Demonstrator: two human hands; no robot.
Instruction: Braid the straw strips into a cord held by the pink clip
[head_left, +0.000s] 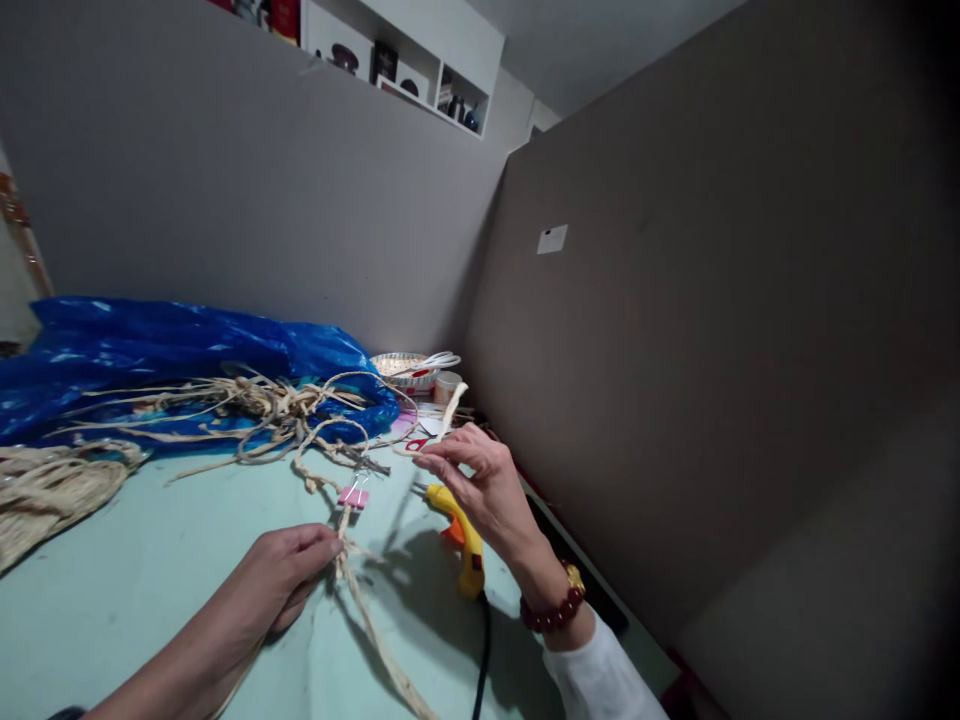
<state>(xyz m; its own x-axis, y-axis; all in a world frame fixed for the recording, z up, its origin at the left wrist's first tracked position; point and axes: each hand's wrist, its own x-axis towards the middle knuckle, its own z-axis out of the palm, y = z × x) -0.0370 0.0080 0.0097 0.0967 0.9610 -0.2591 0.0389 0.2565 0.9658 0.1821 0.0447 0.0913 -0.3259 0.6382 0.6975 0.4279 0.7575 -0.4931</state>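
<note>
My left hand [289, 575] pinches a braided cord of pale straw [360, 600] low on the pale green table [150, 560]. A pink binder clip [353, 495] grips the cord just above my fingers. My right hand [484, 490], with a dark red bead bracelet at the wrist, is raised to the right and pinches a loose flat strand of straw [452, 408] that sticks upward. Beneath this hand lies a yellow glue gun [463, 535] with a black cable.
A tangle of straw strands [255, 405] lies on a blue plastic bag [172, 350] at the back left. A thick straw bundle [45, 490] is at the far left. A small bowl with scissors [416, 368] stands in the corner. Grey partition walls close the back and right.
</note>
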